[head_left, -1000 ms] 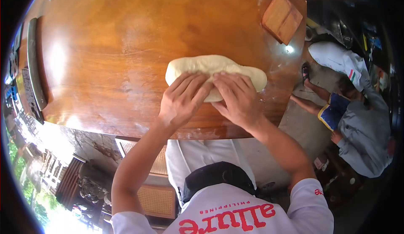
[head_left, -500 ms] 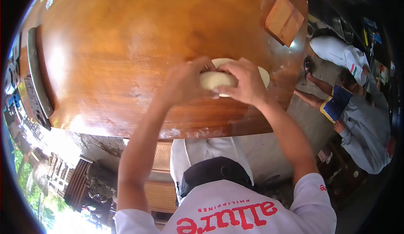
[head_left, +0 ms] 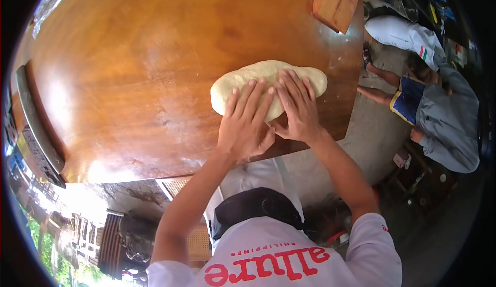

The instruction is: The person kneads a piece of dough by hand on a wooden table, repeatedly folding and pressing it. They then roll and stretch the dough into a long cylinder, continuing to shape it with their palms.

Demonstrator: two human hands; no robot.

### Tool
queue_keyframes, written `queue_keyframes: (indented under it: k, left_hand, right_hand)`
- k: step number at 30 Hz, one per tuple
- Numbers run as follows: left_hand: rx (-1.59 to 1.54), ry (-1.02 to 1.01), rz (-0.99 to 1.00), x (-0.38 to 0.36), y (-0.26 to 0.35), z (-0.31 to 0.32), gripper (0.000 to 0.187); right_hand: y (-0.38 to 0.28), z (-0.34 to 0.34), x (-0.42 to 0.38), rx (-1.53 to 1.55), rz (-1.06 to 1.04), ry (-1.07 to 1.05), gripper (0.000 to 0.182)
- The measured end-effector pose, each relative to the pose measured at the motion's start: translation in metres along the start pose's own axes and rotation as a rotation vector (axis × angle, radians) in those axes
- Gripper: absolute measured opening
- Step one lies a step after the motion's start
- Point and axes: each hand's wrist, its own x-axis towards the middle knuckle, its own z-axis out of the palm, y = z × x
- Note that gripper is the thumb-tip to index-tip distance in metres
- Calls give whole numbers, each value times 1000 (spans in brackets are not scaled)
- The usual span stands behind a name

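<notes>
A long, pale lump of dough (head_left: 258, 72) lies on the brown wooden table (head_left: 155, 54) near its front edge. My left hand (head_left: 245, 121) presses on the near side of the dough, with its fingers stretched out flat over it. Beside it, my right hand (head_left: 298, 106) lies on the dough too, fingers straight and pointing away from me. The two thumbs come close together just in front of the dough. What is under the palms is hidden.
A wooden block (head_left: 336, 4) sits at the table's far right corner. A dark curved bar (head_left: 39, 119) runs along the left edge. Beyond the right edge, a person in a grey top (head_left: 447, 121) sits near a white sack (head_left: 395, 31).
The hands were curled around the dough, gripping and folding it. Now they lie flat on it with fingers extended, and the dough is stretched out longer from left to right.
</notes>
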Motion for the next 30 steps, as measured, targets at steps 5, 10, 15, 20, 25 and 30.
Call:
queue_keyframes:
  k: [5, 10, 15, 20, 25, 30]
  left_hand:
    - [49, 79, 94, 63, -42, -9, 65]
    - [364, 492, 120, 140, -68, -17, 47]
    - [188, 196, -131, 157, -70, -29, 67]
    - [76, 341, 115, 47, -42, -12, 38]
    - [138, 422, 176, -15, -33, 33, 37]
    - [167, 438, -24, 117, -60, -3, 20]
  right_hand:
    - [34, -12, 66, -59, -120, -27, 73]
    - [67, -5, 130, -158, -223, 354, 62]
    - [48, 1, 138, -247, 129, 346, 54]
    - [-5, 19, 50, -98, 105, 329, 56]
    - [-36, 65, -17, -135, 176, 493, 41]
    - [22, 33, 109, -218, 231, 476, 28]
